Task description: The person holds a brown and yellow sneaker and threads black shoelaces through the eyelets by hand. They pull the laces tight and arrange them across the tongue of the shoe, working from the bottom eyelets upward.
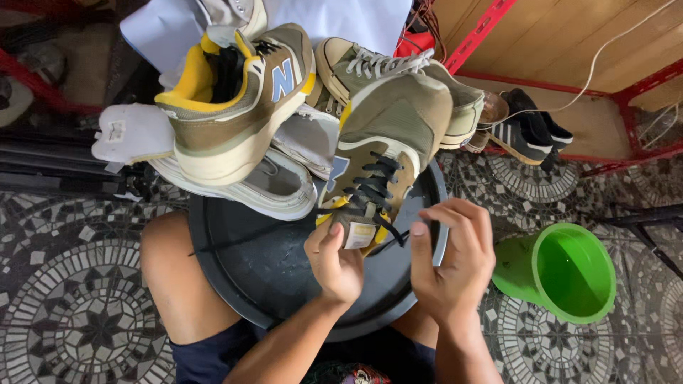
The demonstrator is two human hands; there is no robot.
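Closest in, the person sits with bare knees around a wide black basin (235, 263) turned bottom up, used as a worktop. The left hand (334, 259) is clamped on the tongue end of an olive and tan sneaker (384, 156), thumb pressed over its label, holding it tilted toe-up. The right hand (455, 256) is just beside it, fingers pinched on the black lace (373, 186) near the top eyelets. One loose lace end trails left across the basin.

I'd say that trailing end could snag or pull clean out of an eyelet if the right hand tugs hard, and the shoe, held only at the tongue, might twist free.

Behind it the pile looks shaky: the matching sneaker with the yellow lining (238, 99) rests on a pale grey shoe (270, 186), so a knock from the held shoe could tip it off the basin.

A green plastic tub (569, 274) lies on its side on the mosaic floor (78, 299). Farther back sit a laced canvas shoe (370, 67) and dark striped shoes (526, 131) by the red shelf frame (484, 28).

The basin's far rim is buried under shoes, and I can't tell whether the lace is knotted.
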